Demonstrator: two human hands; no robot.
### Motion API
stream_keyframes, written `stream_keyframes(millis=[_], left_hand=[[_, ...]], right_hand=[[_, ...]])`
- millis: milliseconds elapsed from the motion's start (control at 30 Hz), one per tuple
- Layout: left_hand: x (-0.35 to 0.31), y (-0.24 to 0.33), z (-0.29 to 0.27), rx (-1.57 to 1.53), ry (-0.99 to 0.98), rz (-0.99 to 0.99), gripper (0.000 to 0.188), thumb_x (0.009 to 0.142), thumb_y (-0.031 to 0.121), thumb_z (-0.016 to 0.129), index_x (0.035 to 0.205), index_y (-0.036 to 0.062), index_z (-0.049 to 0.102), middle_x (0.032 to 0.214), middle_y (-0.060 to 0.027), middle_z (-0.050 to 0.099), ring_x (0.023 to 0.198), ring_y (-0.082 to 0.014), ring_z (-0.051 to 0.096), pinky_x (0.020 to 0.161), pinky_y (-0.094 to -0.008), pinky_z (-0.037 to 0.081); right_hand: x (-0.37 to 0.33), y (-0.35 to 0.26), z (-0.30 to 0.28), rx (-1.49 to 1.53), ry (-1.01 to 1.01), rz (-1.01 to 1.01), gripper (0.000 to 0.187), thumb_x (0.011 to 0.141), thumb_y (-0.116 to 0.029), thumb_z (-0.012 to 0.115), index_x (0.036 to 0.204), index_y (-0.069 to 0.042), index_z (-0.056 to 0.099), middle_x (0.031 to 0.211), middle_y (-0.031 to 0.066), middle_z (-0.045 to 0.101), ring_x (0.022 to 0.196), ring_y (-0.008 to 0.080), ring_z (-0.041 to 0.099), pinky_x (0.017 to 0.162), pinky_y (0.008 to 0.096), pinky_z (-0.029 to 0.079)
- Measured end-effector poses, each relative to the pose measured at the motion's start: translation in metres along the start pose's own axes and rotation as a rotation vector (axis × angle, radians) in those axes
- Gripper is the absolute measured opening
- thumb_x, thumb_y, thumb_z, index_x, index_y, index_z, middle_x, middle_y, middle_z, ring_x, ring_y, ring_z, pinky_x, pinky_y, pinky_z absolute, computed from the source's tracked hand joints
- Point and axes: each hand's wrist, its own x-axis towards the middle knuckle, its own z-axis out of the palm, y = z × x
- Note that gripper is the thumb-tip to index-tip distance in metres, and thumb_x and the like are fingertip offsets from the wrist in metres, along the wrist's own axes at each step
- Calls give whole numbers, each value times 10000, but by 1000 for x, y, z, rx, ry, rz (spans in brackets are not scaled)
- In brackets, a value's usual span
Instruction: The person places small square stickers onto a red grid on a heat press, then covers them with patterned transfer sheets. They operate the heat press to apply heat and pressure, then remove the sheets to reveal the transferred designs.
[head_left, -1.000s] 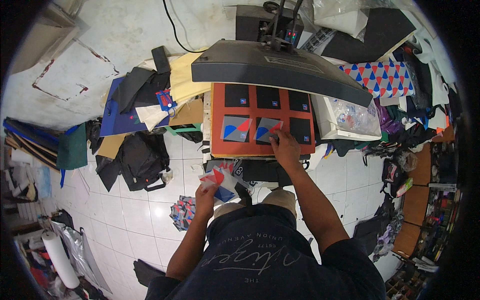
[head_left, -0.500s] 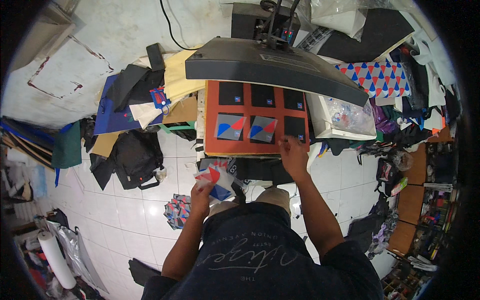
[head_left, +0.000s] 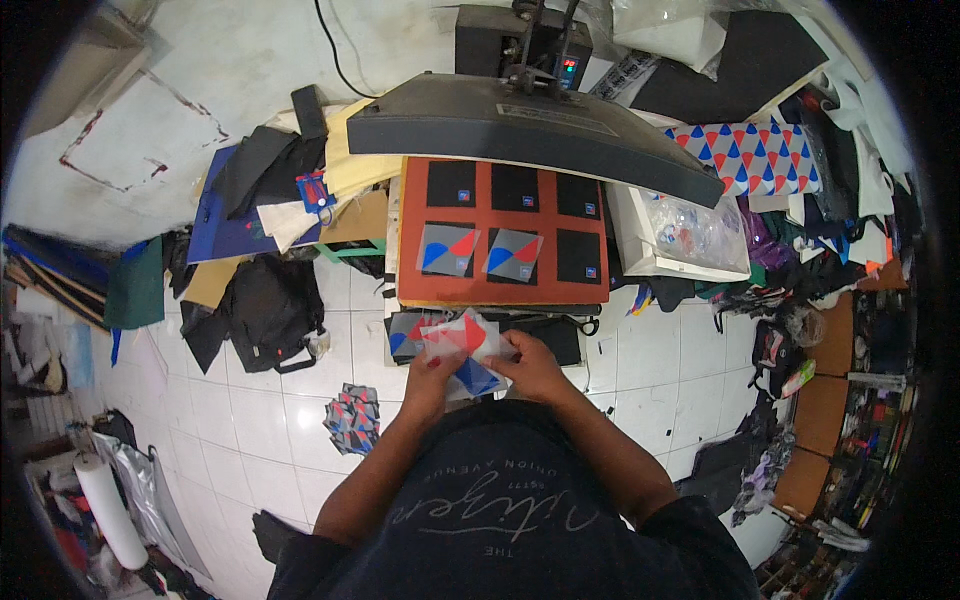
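Close to my body, both hands hold a small bundle of translucent film sheets printed in red, blue and grey. My left hand is closed on the left side of the bundle. My right hand pinches its right edge. Beyond them lies the red-brown lower pad of a heat press, bearing several black squares in two rows, each with a small blue label. Patterned sheets cover the left and middle squares of the near row, slightly askew. The heavy dark upper plate hangs raised over the pad's far side.
A white box with clear plastic stands right of the pad. Patterned material lies behind it. On the tiled floor to the left are a pile of patterned pieces and a black backpack. Black items lie below the pad's near edge.
My right hand has come back from the pad's near right corner to the film sheets and grips them. My left hand has shifted slightly right with the bundle.
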Motion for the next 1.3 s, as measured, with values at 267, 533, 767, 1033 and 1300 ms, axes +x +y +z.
stream_keyframes(millis=[267, 533, 767, 1033, 1300], left_hand=[[-9, -12, 55, -62, 49, 50, 247, 857, 78, 662, 1086, 6, 604, 1000, -80, 659, 893, -158, 625, 798, -296, 496], [-18, -48, 108, 30, 77, 107, 212, 856, 53, 655, 1066, 38, 631, 971, -46, 665, 873, -124, 613, 799, -272, 480], [-36, -66, 147, 129, 71, 74, 210, 853, 45, 653, 1062, 41, 633, 968, -36, 666, 866, -114, 609, 797, -267, 480], [-44, -70, 147, 37, 197, 88, 220, 846, 62, 661, 1058, 19, 625, 947, -56, 666, 838, -134, 613, 782, -278, 482], [-41, -76, 122, 0, 330, 156, 216, 848, 94, 658, 1046, 25, 605, 927, -61, 654, 820, -160, 618, 742, -290, 490]], right_hand=[[-13, 19, -54, 226, -35, -45, 283, 870, -206, 701, 1045, -13, 589, 858, 52, 640, 720, 120, 602, 667, 266, 491], [-27, 38, -120, -17, 201, -363, 480, 833, -296, 726, 1187, -26, 546, 884, 90, 614, 738, 170, 613, 687, 326, 508], [-11, 24, -173, -159, -251, -383, 315, 855, -238, 694, 1091, -37, 638, 870, 72, 621, 728, 161, 573, 669, 297, 474], [-5, 55, -181, 25, -264, -386, 187, 883, -215, 677, 937, -42, 629, 798, 30, 630, 679, 101, 556, 625, 258, 455], [43, 87, -191, 520, 182, -97, 217, 877, -203, 683, 947, -13, 605, 791, 22, 594, 644, 80, 532, 579, 226, 444]])
